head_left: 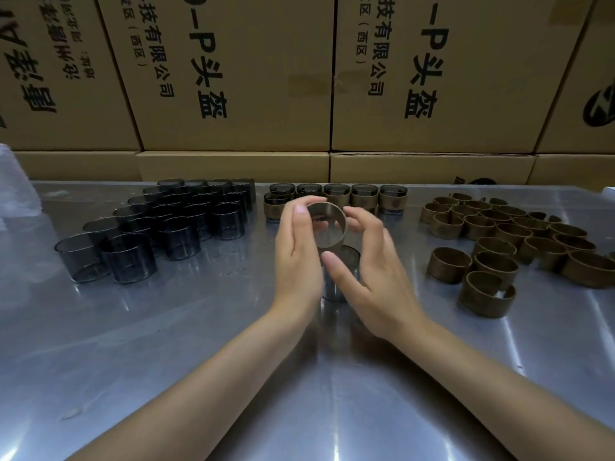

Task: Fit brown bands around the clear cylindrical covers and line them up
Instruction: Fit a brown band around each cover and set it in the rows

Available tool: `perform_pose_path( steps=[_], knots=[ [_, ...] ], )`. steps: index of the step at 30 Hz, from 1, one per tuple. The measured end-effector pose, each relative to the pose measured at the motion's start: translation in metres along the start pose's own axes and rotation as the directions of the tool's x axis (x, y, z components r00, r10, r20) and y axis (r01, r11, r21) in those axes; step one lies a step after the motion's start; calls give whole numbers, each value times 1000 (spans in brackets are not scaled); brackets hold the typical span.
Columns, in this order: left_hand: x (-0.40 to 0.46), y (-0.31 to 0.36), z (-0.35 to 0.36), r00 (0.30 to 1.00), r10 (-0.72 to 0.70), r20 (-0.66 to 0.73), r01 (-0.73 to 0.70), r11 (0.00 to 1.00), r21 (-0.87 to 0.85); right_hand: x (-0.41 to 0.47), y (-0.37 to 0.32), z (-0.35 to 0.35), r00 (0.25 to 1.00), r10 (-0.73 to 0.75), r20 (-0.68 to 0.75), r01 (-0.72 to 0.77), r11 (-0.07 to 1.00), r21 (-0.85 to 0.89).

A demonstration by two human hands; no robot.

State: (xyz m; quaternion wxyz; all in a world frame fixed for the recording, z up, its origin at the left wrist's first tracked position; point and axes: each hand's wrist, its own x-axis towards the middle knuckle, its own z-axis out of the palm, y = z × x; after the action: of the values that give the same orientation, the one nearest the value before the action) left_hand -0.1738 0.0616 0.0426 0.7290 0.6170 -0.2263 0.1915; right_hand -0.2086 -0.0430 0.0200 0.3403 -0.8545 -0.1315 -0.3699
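My left hand (296, 257) and my right hand (369, 271) hold one brown band (327, 226) between them at the table's middle, fingers curved round its rim. The band is tilted, its opening facing me. Just below it a clear smoky cylindrical cover (342, 277) stands on the metal table (199, 344), partly hidden by both hands. Several bare covers (173, 221) stand in rows at the left. A row of covers with bands fitted (364, 196) lines the back centre. Loose brown bands (499, 241) lie heaped at the right.
Stacked cardboard boxes (233, 78) with printed text wall off the table's far edge. A crumpled clear plastic bag (16, 194) sits at the far left. The shiny tabletop reflects light in front of my forearms.
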Motion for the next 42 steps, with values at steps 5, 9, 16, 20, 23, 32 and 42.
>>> perform_pose_path(
  steps=[5,9,16,20,23,32,42],
  knots=[
    [-13,-6,6,994,-15,110,21,998,-54,-3,6,1,1000,-6,24,6,1000,-5],
    [-12,-16,-1,967,-41,252,43,999,-2,-6,14,0,989,76,123,-81,996,38],
    [-4,-30,-13,876,-232,423,225,972,68,-3,20,2,926,232,299,-300,932,206],
    [3,-29,-24,795,-311,520,330,942,58,0,25,1,913,255,319,-364,863,352],
    [7,-28,-31,750,-372,547,386,918,94,2,33,1,879,303,367,-441,808,390],
    [14,-28,-36,722,-412,556,228,900,370,7,40,-4,771,395,500,-560,794,236],
    [3,-27,-28,817,-344,463,338,936,98,3,23,-2,811,376,448,-566,698,440]
  ],
)
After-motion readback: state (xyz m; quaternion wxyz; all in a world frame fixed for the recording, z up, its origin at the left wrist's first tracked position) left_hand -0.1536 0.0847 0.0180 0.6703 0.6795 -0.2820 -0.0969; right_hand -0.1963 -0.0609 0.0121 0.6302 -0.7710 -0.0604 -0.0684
